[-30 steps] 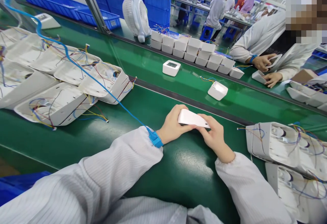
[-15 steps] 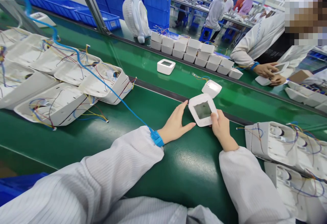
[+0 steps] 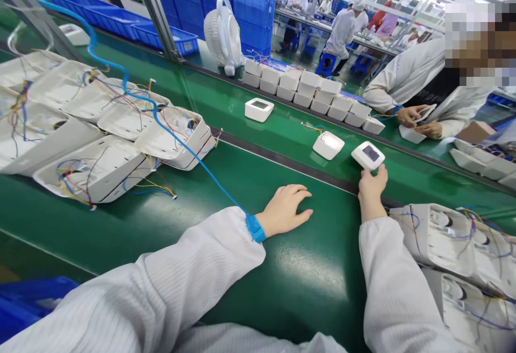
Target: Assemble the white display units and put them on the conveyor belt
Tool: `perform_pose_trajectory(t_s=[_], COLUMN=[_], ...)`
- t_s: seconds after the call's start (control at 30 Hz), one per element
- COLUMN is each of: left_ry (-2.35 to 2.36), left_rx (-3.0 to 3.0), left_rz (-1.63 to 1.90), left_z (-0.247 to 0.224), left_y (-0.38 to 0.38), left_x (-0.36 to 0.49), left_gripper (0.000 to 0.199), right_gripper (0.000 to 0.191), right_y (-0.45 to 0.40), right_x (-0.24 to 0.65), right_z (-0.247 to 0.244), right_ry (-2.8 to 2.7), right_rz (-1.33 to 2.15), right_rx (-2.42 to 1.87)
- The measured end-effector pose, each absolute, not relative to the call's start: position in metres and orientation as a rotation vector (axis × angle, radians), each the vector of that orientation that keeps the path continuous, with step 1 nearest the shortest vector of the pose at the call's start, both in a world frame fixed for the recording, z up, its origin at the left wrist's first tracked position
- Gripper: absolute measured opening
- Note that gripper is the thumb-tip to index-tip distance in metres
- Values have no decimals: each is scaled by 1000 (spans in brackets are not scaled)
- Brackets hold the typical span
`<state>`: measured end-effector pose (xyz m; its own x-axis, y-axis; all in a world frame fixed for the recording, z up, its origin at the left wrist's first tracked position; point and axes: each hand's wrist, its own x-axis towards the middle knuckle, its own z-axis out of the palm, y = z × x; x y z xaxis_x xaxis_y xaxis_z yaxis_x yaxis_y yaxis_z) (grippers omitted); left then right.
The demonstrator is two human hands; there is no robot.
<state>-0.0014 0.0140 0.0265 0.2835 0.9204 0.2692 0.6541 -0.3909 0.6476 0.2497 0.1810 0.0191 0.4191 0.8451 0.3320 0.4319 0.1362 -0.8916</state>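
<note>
My right hand [image 3: 371,184] reaches out to the green conveyor belt, its fingers at the near edge of a white square device housing [image 3: 368,155] with a dark display window facing up. Part of those fingers is hidden by the housing's edge. My left hand [image 3: 286,209] hovers over the green worktop [image 3: 226,181], fingers apart and holding nothing. A blue wrist strap [image 3: 255,228] with a coiled blue cord circles that wrist. On the belt, left of the held housing, lie a white shell with coloured wires [image 3: 328,145] and another windowed housing [image 3: 259,109].
White open shells with loose wires [image 3: 88,167] are stacked on the left, and more shells [image 3: 439,235] stand at the right. Across the belt are a row of white shells [image 3: 306,89], a fan [image 3: 223,36] and a co-worker's hands [image 3: 421,122] on a white part.
My right hand has carried the windowed housing forward and right, from over the worktop to the belt. My left hand has come away from it. The view has shifted slightly.
</note>
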Motion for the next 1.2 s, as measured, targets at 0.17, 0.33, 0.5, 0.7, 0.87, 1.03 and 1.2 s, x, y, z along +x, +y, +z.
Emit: perform_pose_trajectory(t_s=[0.17,0.33,0.5,0.7,0.87,1.03,1.2], left_ry=[1450,1461,1466,1452,1455,1425,1348], left_rx=[2194,2241,2293,2206,2211,2401,2613], left_rz=[811,760,737,717,696,650,557], left_z=[28,27,23,21,20,13,17], left_y=[13,16,20,31,33,37,32], left_x=[-1,-2,-5,-11,-16,-14,-6], left_gripper=[37,33,30,40,42,44,41], right_gripper=[56,61,34,32,16,28,30], right_y=[198,206,198,165,110,36,-38], right_x=[211,156,153,159,160,178,218], right_z=[24,19,23,30,35,34,28], right_ry=[-1381,-1701,-1678,-1464,-1289,-1174,-1126], right_rz=[380,633,760,826,920,996,1010], right_rx=[-1596,-1538,-1523,-1424,-1247,-1165,-1167])
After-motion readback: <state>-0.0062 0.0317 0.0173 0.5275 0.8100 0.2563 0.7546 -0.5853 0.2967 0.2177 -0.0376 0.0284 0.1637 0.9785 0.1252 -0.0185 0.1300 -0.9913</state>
